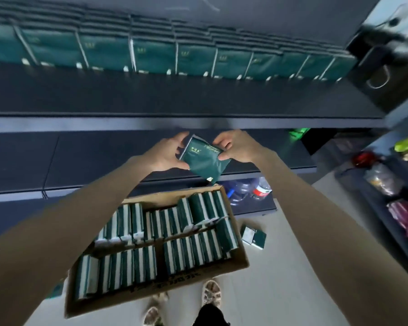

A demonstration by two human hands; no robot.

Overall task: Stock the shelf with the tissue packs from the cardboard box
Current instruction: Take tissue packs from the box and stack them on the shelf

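Observation:
Both hands hold one dark green tissue pack [204, 160] in the air, in front of the dark shelf edge [174, 122]. My left hand [166, 154] grips its left side and my right hand [237, 147] pinches its right edge. Below them on the floor, the open cardboard box [236, 264] holds several rows of green-and-white packs [151, 243] standing on edge. Along the back of the upper shelf stands a row of green packs [151, 55]; the shelf's front strip is bare.
One loose pack [254, 236] lies on the floor right of the box. Plastic bottles [252, 189] sit on the bottom shelf. A lower dark shelf [80, 158] runs behind my hands. Another rack with colourful goods [400, 208] stands at the right. My feet [210, 292] are near the box.

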